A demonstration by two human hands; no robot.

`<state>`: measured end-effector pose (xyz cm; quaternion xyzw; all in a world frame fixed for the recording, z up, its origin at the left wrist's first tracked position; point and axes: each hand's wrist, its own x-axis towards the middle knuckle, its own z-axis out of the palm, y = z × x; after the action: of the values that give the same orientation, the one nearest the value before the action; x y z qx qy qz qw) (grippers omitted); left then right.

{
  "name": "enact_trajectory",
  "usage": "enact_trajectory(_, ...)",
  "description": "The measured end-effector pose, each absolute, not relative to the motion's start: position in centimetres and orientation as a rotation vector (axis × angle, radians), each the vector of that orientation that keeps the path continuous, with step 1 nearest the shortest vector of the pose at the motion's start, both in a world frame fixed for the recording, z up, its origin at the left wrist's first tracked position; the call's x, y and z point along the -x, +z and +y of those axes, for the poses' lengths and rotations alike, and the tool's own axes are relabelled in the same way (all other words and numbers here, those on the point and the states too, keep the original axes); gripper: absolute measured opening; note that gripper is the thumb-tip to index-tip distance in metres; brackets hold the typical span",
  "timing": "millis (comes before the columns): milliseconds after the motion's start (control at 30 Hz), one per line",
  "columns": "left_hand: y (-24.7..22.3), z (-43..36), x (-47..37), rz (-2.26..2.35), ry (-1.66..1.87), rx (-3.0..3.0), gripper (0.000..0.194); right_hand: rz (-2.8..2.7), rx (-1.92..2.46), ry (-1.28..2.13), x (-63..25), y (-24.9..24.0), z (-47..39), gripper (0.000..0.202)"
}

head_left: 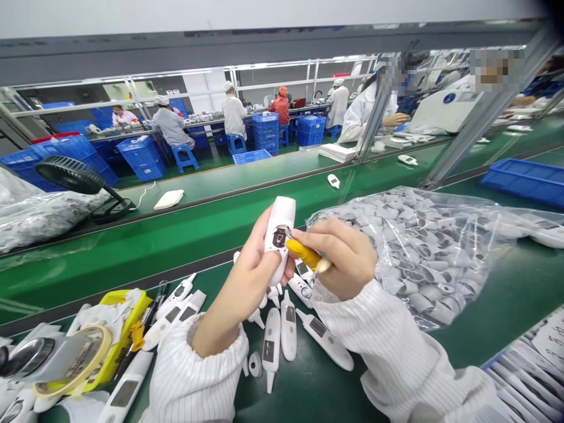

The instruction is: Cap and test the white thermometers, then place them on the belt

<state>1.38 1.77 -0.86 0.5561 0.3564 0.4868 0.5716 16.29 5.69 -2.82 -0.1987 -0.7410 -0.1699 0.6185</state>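
Note:
My left hand [253,258] is closed around a white thermometer [283,210], held up above the bench with its round dark opening [280,237] facing me. Close against that opening, my right hand [341,252] pinches with thumb and forefinger; what lies between the tips is too small to make out. Yellow and cream coverings show on its other fingers. Below both hands, several white thermometers with grey screens, such as this one [271,346], lie loosely on the green bench [304,390]. A small white ring-shaped part [255,364] lies beside them.
A clear bag [418,252] of grey-white caps sits at right. On the left are a yellow tray [143,302], a tape roll [103,346] and a black fan [70,174]. A green conveyor [211,217] runs across, beyond it co-workers and blue crates [265,132]. Metal posts stand at right.

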Motion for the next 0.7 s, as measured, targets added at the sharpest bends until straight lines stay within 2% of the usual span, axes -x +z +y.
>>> enact_trajectory(133, -0.92, 1.42, -1.52, 0.983, 1.233, -1.365, 0.064, -1.84, 0.406, -0.549, -16.15, -2.51, 5.57, 0.01)
enact_trajectory(433, -0.94, 1.14, -1.88, 0.968, 1.265, -1.378, 0.068, -1.87, 0.417, -0.536, -16.39, -2.55, 5.19, 0.021)
enact_trajectory(700, -0.88, 1.05, -1.91, 1.021, 1.3, -1.474, 0.071, -1.84, 0.363, -0.429, -16.03, -3.05, 5.49, 0.013)
